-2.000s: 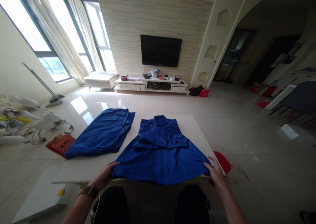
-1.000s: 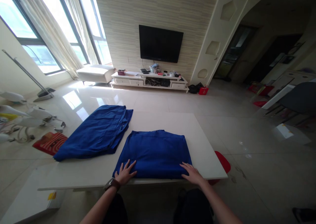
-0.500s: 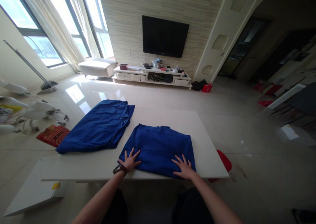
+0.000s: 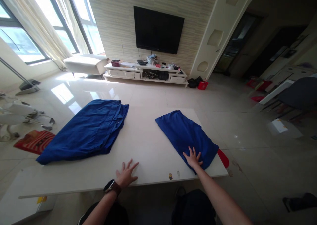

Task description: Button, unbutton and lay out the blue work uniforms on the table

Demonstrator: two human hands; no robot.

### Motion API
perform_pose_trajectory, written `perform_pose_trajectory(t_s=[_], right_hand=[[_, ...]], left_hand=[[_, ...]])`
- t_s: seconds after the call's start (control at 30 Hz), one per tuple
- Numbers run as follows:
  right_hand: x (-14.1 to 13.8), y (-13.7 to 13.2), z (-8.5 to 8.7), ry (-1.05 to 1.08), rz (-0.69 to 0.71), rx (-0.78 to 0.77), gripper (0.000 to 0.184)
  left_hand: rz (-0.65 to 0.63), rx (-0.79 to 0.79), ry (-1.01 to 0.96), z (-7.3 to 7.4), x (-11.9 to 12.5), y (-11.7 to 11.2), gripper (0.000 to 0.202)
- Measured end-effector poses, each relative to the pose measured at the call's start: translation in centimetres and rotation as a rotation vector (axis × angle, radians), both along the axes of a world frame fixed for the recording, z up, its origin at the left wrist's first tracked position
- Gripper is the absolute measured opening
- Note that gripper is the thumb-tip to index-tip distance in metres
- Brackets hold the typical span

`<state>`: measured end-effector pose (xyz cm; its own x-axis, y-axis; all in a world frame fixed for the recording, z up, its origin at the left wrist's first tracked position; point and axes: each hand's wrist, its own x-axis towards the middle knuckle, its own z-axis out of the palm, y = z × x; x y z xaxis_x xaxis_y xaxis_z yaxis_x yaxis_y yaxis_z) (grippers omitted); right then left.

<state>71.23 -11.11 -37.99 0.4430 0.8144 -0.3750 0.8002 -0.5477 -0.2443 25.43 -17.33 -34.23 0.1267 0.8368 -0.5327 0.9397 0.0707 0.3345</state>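
A folded blue garment (image 4: 185, 132) lies slantwise at the right end of the white table (image 4: 146, 139). My right hand (image 4: 193, 157) rests flat on its near part, fingers spread. Fingers apart and holding nothing, my left hand (image 4: 126, 174) is over the table's near edge, with a watch (image 4: 112, 186) on its wrist. Whether its fingertips touch the tabletop I cannot tell. Farther left, a second, larger blue garment (image 4: 84, 131) lies folded, with what looks like a waistband along its right side.
Two small stickers (image 4: 170, 176) mark the table's near edge. A red patterned bag (image 4: 34, 141) is beyond the left end, and a red stool (image 4: 223, 158) shows past the right edge. Across the tiled floor, a low TV cabinet (image 4: 146, 73) stands under a television (image 4: 158, 29).
The smaller blue garment has slid right and turned under my right hand. My left hand has come off it and lifted, and the stickers are uncovered. The view has shifted slightly.
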Motion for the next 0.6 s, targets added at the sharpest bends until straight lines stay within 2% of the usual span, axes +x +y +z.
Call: perform_pose_trajectory(t_s=[0.07,0.13,0.3,0.43,0.6], right_hand=[[0.6,1.9,-0.1,0.023,-0.087,0.031,0.088],[1.4,4.0,-0.3,0.04,-0.157,0.063,0.088],[3.7,9.3,-1.0,0.063,-0.26,0.127,0.089],[5.2,13.1,-1.4,0.046,-0.302,0.171,0.087],[5.6,15.8,-0.3,0.1,-0.329,0.164,0.089]], left_hand=[[-0.043,-0.006,0.054,-1.1,-1.9,-0.6,0.093],[-0.089,0.004,0.092,-1.5,-2.8,-0.6,0.098],[-0.109,-0.03,0.111,-1.5,-2.5,0.5,0.116],[-0.099,-0.085,0.073,-1.8,-2.8,0.9,0.117],[-0.094,-0.089,0.059,-2.0,-3.0,0.8,0.117]])
